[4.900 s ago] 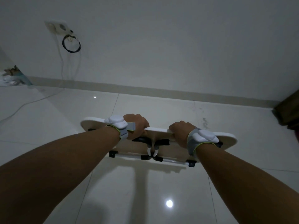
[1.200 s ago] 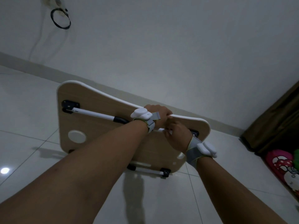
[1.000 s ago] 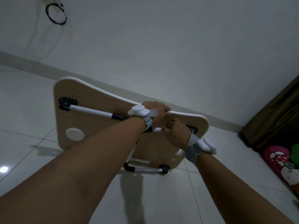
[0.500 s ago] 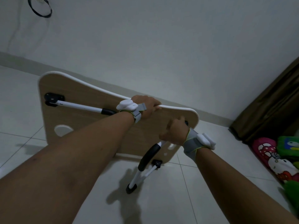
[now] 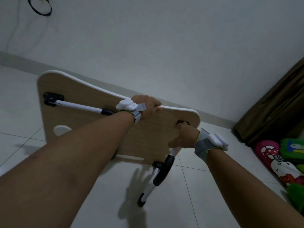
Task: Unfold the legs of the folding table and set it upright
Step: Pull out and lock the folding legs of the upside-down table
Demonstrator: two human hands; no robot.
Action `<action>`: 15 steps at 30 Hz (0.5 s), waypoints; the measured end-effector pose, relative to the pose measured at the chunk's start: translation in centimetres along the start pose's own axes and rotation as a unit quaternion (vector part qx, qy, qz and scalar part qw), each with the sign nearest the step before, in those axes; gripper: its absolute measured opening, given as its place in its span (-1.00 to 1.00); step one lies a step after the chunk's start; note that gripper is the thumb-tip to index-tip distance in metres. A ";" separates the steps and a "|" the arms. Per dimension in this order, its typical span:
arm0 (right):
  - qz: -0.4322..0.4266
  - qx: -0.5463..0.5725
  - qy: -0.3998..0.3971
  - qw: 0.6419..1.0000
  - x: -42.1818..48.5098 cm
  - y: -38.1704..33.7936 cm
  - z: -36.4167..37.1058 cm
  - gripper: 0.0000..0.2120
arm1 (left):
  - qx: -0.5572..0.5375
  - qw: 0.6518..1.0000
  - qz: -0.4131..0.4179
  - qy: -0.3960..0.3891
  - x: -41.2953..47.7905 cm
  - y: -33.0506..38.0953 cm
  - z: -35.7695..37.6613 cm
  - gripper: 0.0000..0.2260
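One leg (image 5: 162,174) swung out, my right hand (image 5: 182,137) clamped on it; left hand (image 5: 148,106) clamped on folding table (image 5: 92,122) rim. Light, stiff board; hinges likely stiff.

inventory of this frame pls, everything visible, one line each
tabletop: 1, wood with white edge, tilted on its edge on the floor
folded leg: 1, white, flat against the underside
open leg: 1, white with black grip, swung out at lower right
cable loop: 1, black, on the wall, top left
cushions: several, multicoloured, floor at right
curtain: 1, brown, right edge
left hand: grips the tabletop's upper edge
right hand: holds the open leg
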State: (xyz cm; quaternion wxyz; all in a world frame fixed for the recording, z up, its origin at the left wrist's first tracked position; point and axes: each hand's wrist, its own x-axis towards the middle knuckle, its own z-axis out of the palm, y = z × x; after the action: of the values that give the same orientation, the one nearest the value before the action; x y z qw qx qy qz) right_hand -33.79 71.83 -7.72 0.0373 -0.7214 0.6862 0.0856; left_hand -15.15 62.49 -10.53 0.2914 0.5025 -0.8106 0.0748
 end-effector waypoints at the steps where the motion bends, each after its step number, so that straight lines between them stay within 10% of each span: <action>1: -0.008 -0.009 -0.003 1.000 -0.2 0.2 -0.1 -0.26 | 0.001 1.000 0.002 0.000 0.0 0.1 -0.1 -0.71; 15: -0.040 -0.138 -0.066 0.987 -0.5 1.4 -0.9 0.15 | -0.005 1.000 -0.013 -0.010 0.0 0.2 -0.4 -0.71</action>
State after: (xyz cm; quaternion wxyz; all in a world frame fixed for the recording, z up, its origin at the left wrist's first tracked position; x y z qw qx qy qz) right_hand -35.15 72.07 -6.67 -0.0139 -0.7390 0.6346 0.2258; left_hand -15.13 62.72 -10.14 0.2869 0.5117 -0.8075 0.0617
